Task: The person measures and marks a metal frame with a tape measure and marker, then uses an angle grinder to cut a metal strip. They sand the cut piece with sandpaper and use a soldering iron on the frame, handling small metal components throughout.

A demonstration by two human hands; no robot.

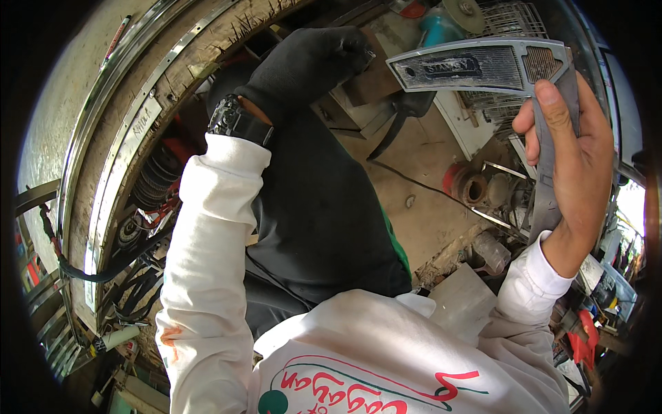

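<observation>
- My right hand (pixel 583 159) pinches the grey tool (pixel 462 69) between thumb and fingers, raised at my right above the floor (pixel 424 224).
- My gloved left hand (pixel 307 65) is curled into a fist; what's inside, I can't tell.

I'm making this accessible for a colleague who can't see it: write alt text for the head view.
A bare right hand holds up a long, tapered grey piece with ribbed panels. The left hand, black-gloved and curled, wears a dark watch at its wrist, above a dark-clothed leg. Workshop clutter surrounds them.
</observation>
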